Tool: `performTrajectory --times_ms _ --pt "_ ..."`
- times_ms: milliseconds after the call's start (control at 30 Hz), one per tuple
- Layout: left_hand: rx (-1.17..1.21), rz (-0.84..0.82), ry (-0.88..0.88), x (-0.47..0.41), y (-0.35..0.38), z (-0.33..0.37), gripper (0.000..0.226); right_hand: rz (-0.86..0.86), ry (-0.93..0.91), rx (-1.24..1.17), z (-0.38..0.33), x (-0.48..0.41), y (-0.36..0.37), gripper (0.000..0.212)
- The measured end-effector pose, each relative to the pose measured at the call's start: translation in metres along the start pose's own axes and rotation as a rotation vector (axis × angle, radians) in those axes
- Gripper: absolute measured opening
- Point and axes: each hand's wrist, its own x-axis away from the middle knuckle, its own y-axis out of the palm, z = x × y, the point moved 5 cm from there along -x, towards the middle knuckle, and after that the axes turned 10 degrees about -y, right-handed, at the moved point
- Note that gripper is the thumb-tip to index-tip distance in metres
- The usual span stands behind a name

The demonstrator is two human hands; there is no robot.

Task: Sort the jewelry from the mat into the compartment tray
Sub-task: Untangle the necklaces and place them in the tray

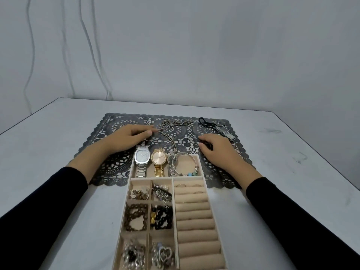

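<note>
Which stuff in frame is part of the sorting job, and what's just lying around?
Job:
- lace mat
- compartment tray
- silver chain, black cord and small silver watch, all on the mat
- left hand, fingertips at the chain's end
- right hand, on the mat

Lying about:
- white cables on the wall
- table

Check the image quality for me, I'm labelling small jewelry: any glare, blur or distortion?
Head view: soft, even light with hardly any shadows; pale glare on the face of the silver watch; the wide-angle lens bows the edges of the table; pieces in the nearest compartments of the tray look smeared and hard to separate.
</note>
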Motion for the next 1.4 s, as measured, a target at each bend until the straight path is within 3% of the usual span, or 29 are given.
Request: performTrajectory --times_ms 267,700,1067,1200,1400 --pt "-0.179 -0.033 0.078 -0.032 0.014 0.0 0.039 -0.02 -0.079 -0.033 0.007 -0.029 0.008 0.032" --pt "-0.23 0.002 0.129 -0.053 0.017 0.003 0.038 -0.005 -0.102 -0.162 0.017 -0.048 0.012 0.02" --pt "-0.263 0.039 0.158 -0.053 0.019 0.012 0.04 0.018 -0.011 0.048 0.037 -0.061 0.015 0.035" --pt "-0.304 0.002 0.2 -0.056 0.025 0.017 0.041 -0.053 -0.037 0.115 0.038 -0.064 0.022 0.038" --pt "-0.272 -0.029 0.275 -0.06 0.036 0.03 0.041 -0.008 -0.098 0.073 0.039 -0.062 0.021 0.033"
